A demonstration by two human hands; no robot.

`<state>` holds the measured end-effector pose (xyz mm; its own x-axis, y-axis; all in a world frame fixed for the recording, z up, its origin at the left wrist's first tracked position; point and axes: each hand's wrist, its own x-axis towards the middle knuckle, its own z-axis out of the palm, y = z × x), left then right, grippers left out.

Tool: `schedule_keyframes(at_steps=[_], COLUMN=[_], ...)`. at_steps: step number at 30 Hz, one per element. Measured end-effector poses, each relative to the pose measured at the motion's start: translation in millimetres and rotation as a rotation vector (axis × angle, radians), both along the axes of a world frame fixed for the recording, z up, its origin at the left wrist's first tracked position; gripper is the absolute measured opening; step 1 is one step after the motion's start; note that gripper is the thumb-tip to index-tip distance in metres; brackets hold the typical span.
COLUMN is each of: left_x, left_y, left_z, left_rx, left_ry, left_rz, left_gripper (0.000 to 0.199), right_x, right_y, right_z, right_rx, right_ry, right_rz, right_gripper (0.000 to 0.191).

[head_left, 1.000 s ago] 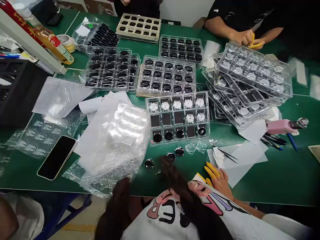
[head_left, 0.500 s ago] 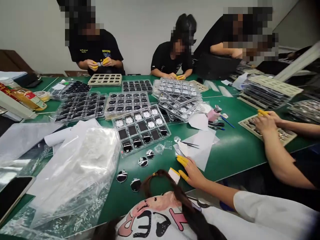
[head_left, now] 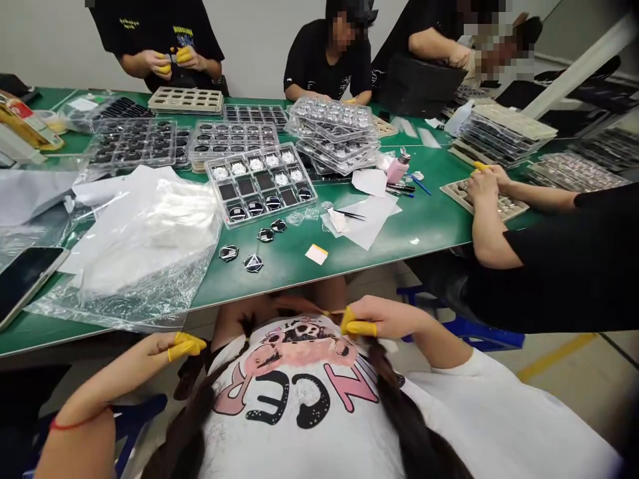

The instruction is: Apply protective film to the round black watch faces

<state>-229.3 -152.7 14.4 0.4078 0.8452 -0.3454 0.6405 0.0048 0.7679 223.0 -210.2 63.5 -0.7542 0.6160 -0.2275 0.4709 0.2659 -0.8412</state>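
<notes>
My left hand (head_left: pixel 182 346), in yellow finger covers, is raised beside my white shirt at the lower left, its fingers pressed together; anything between them is hidden. On the right, my right hand (head_left: pixel 367 318) is closed round the end of a dark braid (head_left: pixel 380 372) by my chest. Beyond the hands, several round black pieces (head_left: pixel 253 263) lie on the green table (head_left: pixel 269 283). A small white pad with a yellow edge (head_left: pixel 316 254) lies to their right. Behind them a clear tray (head_left: pixel 262 183) holds black and silver round pieces.
Clear plastic sheeting (head_left: pixel 150 266) and a phone (head_left: pixel 30 279) lie at the left. Tweezers (head_left: pixel 352 215), paper and a pink bottle (head_left: pixel 398 166) stand or lie mid-table. Stacked trays (head_left: pixel 504 133) are farther back. A co-worker's hands (head_left: pixel 484 186) work over a beige tray at right.
My right hand has left the table area and drawn back to my chest. My left hand has come into view. The camera has tilted downward.
</notes>
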Motion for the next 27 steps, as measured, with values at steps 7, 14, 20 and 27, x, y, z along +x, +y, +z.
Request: schedule_keyframes(at_steps=[7,14,20,27], left_x=[40.8,99.4,120.4,129.7], left_y=[43.8,66.1,58.6,63.1], left_z=[4.6,-45.7,-61.2,-54.8], left_rx=[0.228,0.433,0.692,0.696], left_ry=[-0.198,-0.140,0.113,0.193], left_rz=[0.184,0.223,0.115,0.085], left_gripper=[0.043,0.054,0.066,0.064], right_x=[37.5,-30.7,-38.0,-59.3], right_y=[24.9,90.5,104.6,107.8], right_z=[-16.2,-62.4,-82.8,-94.4], right_rx=[0.020,0.382,0.302,0.194], right_ry=[0.013,-0.466,-0.641,-0.137], right_rz=[-0.736,-1.014,-0.957,-1.085], right_gripper=[0.060,0.053,0.052,0.032])
